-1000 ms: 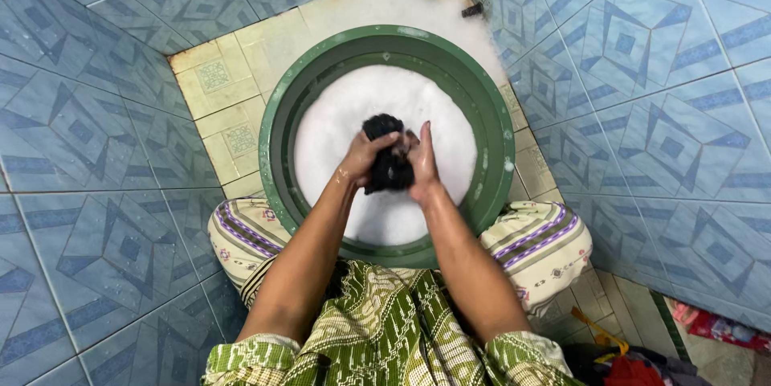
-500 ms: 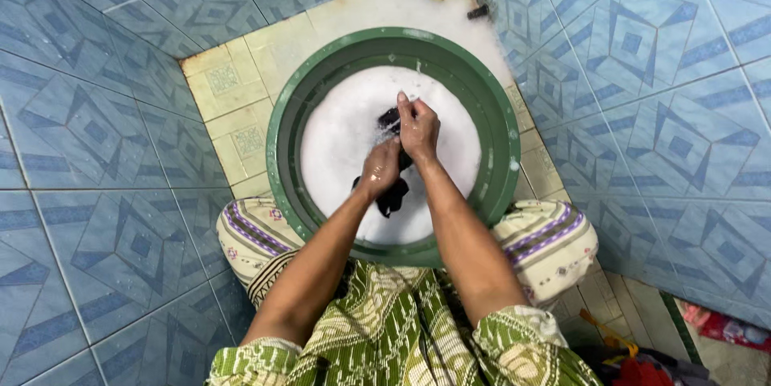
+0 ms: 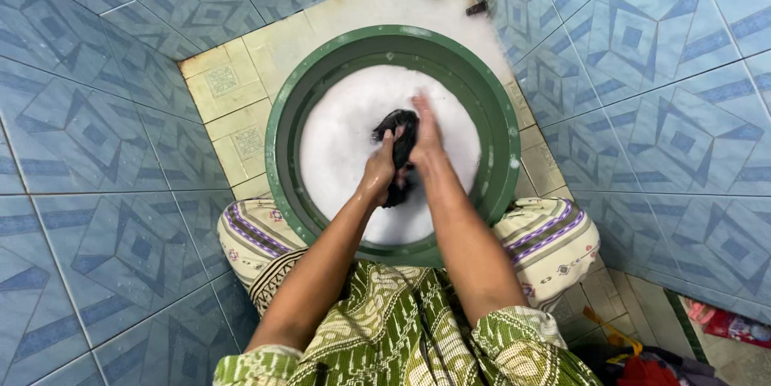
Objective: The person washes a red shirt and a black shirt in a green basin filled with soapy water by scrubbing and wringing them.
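Pressing together over a green basin [image 3: 283,113], both hands grasp a dark wet cloth [image 3: 400,135] between them. The left hand [image 3: 381,167] has its fingers clenched around the cloth's near side, and the right hand [image 3: 426,138] lies flat against its far side, fingers extended along it. The cloth sits just above white foam [image 3: 341,137] that fills the basin. The basin stands on a pale tiled floor [image 3: 229,93], hemmed by blue patterned wall tiles [image 3: 96,137]. Patterned green fabric [image 3: 385,322] covers the person's lap below.

A dark, wet cloth [image 3: 399,138], bunched and upright, sits mid-frame above white suds [image 3: 345,137] in a green basin [image 3: 498,125].
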